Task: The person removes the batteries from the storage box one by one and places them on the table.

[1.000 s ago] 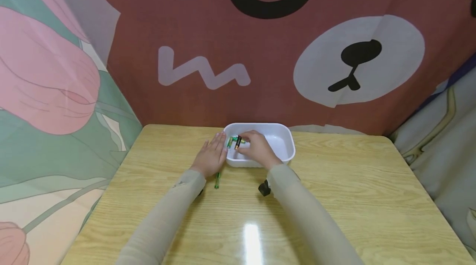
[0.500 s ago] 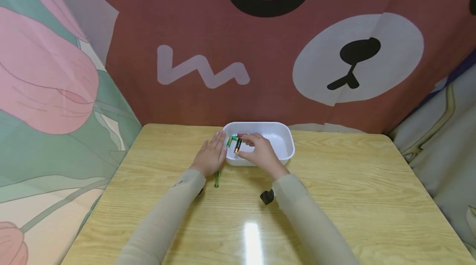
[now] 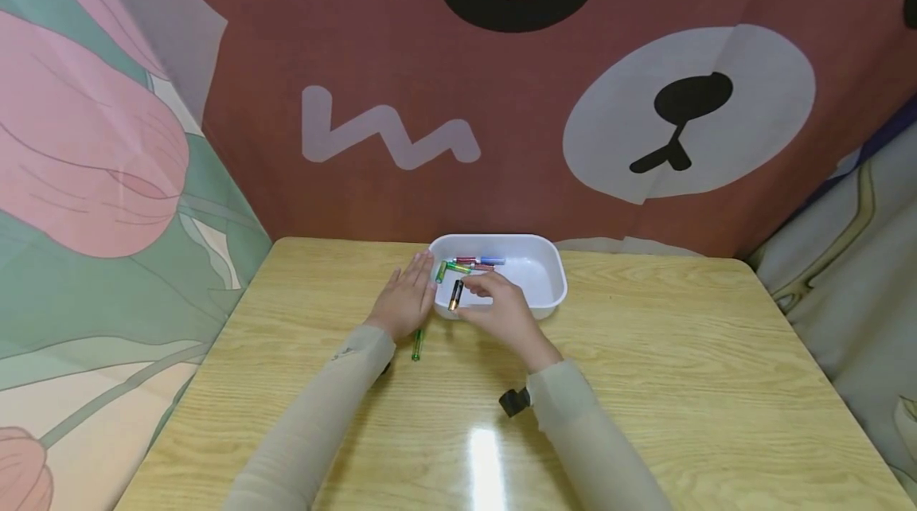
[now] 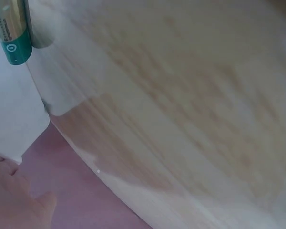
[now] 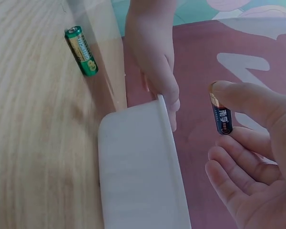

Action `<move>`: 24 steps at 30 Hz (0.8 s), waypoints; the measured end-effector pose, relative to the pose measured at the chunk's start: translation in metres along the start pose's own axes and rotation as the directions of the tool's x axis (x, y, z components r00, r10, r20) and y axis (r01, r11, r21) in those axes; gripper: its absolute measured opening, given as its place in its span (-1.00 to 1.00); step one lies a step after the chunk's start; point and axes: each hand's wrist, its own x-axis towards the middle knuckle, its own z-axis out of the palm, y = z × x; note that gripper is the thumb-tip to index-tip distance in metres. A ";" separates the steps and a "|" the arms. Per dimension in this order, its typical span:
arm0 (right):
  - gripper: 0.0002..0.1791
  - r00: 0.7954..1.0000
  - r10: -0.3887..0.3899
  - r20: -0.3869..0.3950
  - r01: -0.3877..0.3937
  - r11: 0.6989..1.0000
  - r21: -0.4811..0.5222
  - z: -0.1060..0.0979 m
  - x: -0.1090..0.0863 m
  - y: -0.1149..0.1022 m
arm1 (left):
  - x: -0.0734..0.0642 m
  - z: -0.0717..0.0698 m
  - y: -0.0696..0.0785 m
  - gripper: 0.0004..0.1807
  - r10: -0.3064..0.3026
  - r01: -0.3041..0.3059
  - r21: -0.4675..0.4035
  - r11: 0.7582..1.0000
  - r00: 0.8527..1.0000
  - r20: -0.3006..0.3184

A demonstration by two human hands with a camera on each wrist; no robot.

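Note:
My right hand (image 3: 501, 308) pinches a black battery with a copper-coloured end (image 3: 455, 294) between thumb and fingers, above the near left part of a white plastic tub (image 3: 562, 276). In the right wrist view that battery (image 5: 222, 114) is held by its two ends, with the other fingers loosely bent. Along the tub's left side lies my left hand (image 3: 401, 300), fingers straight and touching the rim. Inside the tub are green-and-gold batteries (image 3: 440, 272) and slim red and blue cylinders (image 3: 492, 260). A green battery (image 5: 81, 51) lies on the table just below my left hand.
The tub stands at the back edge of a wood-grain table (image 3: 688, 384), close to a reddish-brown cloth (image 3: 387, 200) with a cartoon bear face. A floral cloth (image 3: 93, 256) hangs at the left. A black device (image 3: 514, 402) sits at my right wrist.
My right hand has drawn back toward me with the black battery, uncovering the red and blue cylinders in the tub. My left hand has stayed against the tub's side.

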 end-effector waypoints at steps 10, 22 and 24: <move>-0.46 1.000 -0.026 0.011 0.026 1.000 0.011 0.005 -0.016 0.000 | 0.000 0.000 -0.001 -0.33 -0.013 0.013 -0.024 1.000 1.000 0.004; -0.46 0.998 0.009 0.069 -0.013 0.998 0.064 0.022 -0.029 0.005 | -0.002 -0.004 0.001 -0.32 -0.012 0.013 -0.028 1.000 1.000 0.021; -0.46 0.995 0.016 0.093 -0.023 0.997 0.071 0.025 -0.031 0.008 | -0.001 -0.003 0.002 -0.32 -0.016 0.017 -0.030 0.999 0.999 0.028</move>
